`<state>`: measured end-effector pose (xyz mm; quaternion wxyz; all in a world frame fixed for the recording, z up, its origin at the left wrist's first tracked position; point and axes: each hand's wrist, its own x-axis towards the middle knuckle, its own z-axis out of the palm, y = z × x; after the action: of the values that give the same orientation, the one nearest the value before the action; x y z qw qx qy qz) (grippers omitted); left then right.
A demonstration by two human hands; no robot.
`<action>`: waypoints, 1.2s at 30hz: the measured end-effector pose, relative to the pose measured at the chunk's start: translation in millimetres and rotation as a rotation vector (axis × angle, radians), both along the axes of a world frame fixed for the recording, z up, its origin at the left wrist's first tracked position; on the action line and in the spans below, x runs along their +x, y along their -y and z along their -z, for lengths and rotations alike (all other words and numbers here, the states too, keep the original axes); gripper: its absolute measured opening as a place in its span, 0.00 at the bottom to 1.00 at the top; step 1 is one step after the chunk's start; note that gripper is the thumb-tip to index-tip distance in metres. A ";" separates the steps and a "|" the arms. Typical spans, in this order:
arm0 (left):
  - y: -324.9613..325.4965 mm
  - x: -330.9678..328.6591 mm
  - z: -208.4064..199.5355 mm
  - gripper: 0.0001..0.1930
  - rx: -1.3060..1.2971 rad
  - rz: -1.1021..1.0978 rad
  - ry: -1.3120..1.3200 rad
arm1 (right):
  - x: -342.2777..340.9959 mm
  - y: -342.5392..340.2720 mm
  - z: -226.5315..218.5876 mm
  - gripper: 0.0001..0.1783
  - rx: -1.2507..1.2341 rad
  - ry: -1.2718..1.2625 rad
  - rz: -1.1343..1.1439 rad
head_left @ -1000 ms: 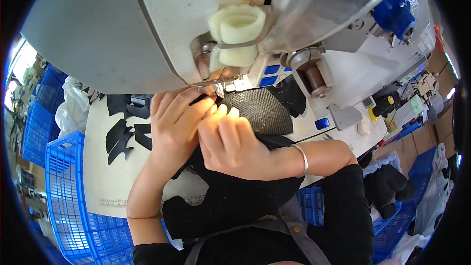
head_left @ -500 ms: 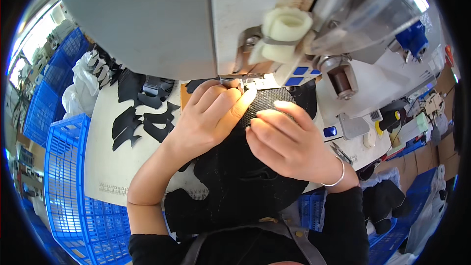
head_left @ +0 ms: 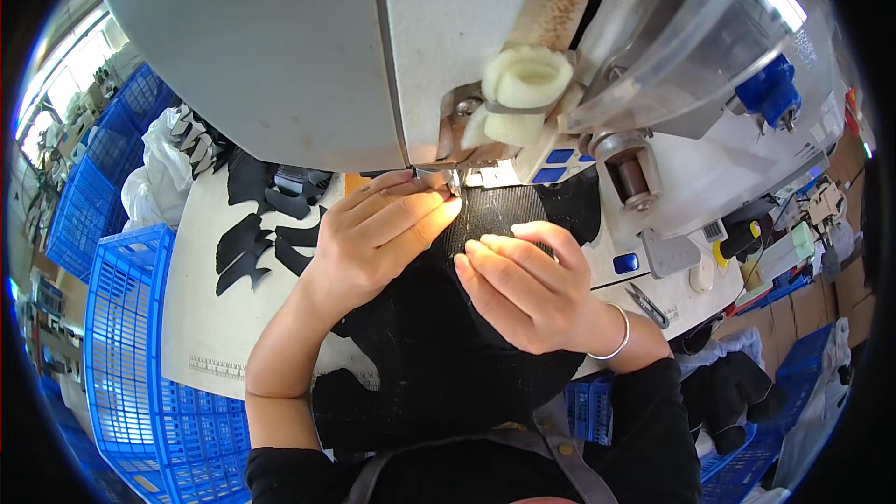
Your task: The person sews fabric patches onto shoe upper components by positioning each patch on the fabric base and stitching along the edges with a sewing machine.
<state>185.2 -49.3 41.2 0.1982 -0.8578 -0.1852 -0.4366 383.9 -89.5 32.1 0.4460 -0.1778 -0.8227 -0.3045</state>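
Note:
A black mesh fabric piece [head_left: 495, 210] lies under the needle area of a large grey sewing machine [head_left: 308, 56]. My left hand [head_left: 373, 238] rests flat on the fabric with its fingertips right at the presser foot [head_left: 450, 182]. My right hand [head_left: 523, 285] presses on the fabric just right of it, fingers bent, a silver bangle on the wrist. More black fabric [head_left: 429, 355] hangs toward my lap.
Black cut pieces [head_left: 257, 233] lie on the white table [head_left: 201, 317] at left. Blue plastic crates [head_left: 131, 364] stand to the left and lower right. Small snips [head_left: 646, 303], a blue button and tools sit at the right. A white thread cone [head_left: 523, 84] hangs overhead.
The view has shifted, so the hands now sit more to the right and lower. Both hands stay on the black fabric at the needle; the right hand has slid slightly back.

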 end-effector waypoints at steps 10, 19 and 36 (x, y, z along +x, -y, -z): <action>14.6 -16.8 -25.4 0.12 -0.367 -0.029 -0.047 | 34.3 -24.8 -11.3 0.17 -0.324 0.074 -0.108; -14.2 -47.7 -14.9 0.15 -1.264 0.425 0.037 | 22.1 6.6 -27.3 0.09 -0.063 0.193 0.259; 9.1 -145.8 66.0 0.57 -0.889 -0.788 -0.587 | 17.2 -12.5 -14.0 0.13 -0.132 0.098 0.152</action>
<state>39.4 -58.4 -24.8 0.0127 -0.8093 -0.5860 0.0384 401.1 -77.0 46.1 0.3682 -0.2536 -0.8459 -0.2909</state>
